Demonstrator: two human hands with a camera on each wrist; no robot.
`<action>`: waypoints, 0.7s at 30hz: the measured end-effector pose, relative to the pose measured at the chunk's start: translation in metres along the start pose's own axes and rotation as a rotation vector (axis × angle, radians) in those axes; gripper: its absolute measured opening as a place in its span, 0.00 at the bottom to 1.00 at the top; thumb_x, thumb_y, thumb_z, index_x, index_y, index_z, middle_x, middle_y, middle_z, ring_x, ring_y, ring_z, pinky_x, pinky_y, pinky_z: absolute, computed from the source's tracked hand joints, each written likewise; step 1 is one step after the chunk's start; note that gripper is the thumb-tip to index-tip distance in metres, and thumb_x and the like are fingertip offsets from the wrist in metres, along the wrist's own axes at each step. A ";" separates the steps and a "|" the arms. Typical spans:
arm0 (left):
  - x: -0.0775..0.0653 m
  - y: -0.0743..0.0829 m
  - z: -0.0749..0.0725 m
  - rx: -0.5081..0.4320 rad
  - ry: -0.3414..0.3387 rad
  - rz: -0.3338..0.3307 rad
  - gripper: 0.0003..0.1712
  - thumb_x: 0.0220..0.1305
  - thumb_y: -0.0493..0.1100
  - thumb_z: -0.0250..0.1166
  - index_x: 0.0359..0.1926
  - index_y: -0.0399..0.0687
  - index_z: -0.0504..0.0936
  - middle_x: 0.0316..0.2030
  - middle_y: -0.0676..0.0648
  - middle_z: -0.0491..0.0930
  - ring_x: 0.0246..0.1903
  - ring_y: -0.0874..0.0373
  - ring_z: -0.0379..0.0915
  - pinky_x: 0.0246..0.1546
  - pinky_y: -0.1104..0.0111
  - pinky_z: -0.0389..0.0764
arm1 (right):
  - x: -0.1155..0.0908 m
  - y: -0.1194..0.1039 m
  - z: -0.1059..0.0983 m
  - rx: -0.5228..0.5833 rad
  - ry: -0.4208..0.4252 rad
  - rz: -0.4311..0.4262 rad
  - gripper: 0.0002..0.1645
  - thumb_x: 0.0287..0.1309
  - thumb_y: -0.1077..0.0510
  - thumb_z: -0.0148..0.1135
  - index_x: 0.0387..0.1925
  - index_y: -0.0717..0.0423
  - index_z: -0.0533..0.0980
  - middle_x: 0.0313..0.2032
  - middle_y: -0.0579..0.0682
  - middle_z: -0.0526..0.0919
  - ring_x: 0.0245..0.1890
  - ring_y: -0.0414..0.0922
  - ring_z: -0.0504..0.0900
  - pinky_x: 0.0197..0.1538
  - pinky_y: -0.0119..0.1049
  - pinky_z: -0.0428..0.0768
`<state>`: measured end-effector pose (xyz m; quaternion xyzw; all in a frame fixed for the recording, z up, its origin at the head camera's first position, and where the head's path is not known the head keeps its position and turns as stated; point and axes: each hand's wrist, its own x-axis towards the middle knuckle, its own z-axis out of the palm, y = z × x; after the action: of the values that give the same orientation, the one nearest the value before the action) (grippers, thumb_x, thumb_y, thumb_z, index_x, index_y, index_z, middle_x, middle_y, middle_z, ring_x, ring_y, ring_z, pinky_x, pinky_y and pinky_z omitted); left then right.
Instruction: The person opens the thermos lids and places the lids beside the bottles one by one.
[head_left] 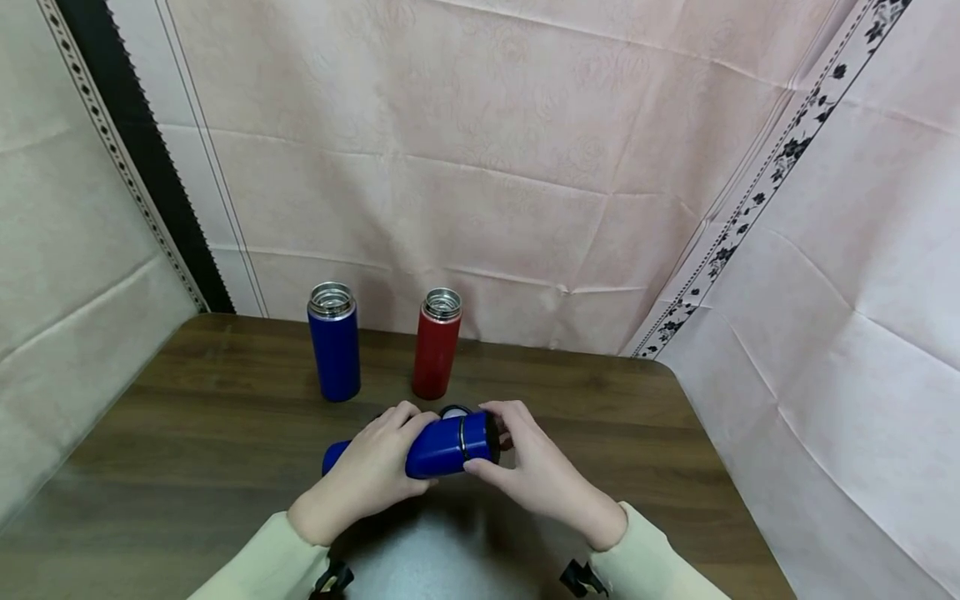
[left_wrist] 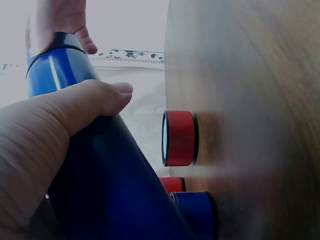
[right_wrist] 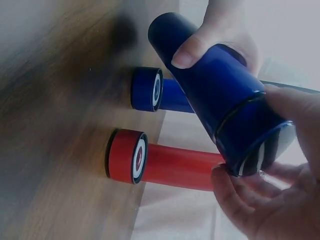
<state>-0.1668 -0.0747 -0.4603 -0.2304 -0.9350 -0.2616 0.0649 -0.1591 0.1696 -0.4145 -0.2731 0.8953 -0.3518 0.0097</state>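
A blue thermos flask (head_left: 437,451) is held tilted on its side above the table, its blue lid (head_left: 477,437) pointing right. My left hand (head_left: 384,458) grips the flask body, thumb across it in the left wrist view. At the lid end, my right hand (head_left: 536,467) holds the lid between thumb and fingers. The lid sits on the flask with a thin dark seam between them. In the right wrist view, a loose red lid (right_wrist: 122,156) and a loose blue lid (right_wrist: 145,89) rest on the table; in the head view the hands and flask mostly hide them.
Toward the back of the wooden table (head_left: 225,417), a lidless blue flask (head_left: 334,354) stands upright on the left. A lidless red flask (head_left: 437,354) stands to its right. Pale patterned cloth (head_left: 487,167) hangs behind the table and along both sides.
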 end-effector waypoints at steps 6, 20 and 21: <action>0.001 -0.001 0.000 -0.013 -0.009 -0.020 0.46 0.39 0.55 0.81 0.61 0.57 0.72 0.48 0.53 0.72 0.49 0.55 0.71 0.52 0.48 0.75 | 0.001 0.001 0.000 -0.009 -0.015 -0.059 0.44 0.56 0.43 0.68 0.68 0.37 0.55 0.60 0.41 0.63 0.55 0.40 0.72 0.56 0.39 0.75; -0.002 0.000 0.000 -0.017 0.002 -0.025 0.45 0.40 0.56 0.81 0.62 0.56 0.72 0.48 0.52 0.72 0.49 0.53 0.71 0.52 0.46 0.74 | 0.002 0.001 0.001 0.035 0.028 0.100 0.37 0.56 0.33 0.62 0.63 0.36 0.63 0.48 0.39 0.75 0.42 0.39 0.77 0.43 0.38 0.80; -0.002 0.000 0.000 -0.016 0.005 -0.024 0.45 0.40 0.56 0.81 0.62 0.56 0.72 0.48 0.53 0.71 0.49 0.54 0.71 0.52 0.46 0.74 | 0.001 0.001 0.001 0.033 0.018 0.067 0.37 0.56 0.36 0.64 0.64 0.37 0.62 0.49 0.39 0.74 0.44 0.39 0.76 0.46 0.40 0.80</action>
<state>-0.1657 -0.0758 -0.4606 -0.2188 -0.9355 -0.2702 0.0621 -0.1607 0.1692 -0.4159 -0.2397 0.8981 -0.3684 0.0181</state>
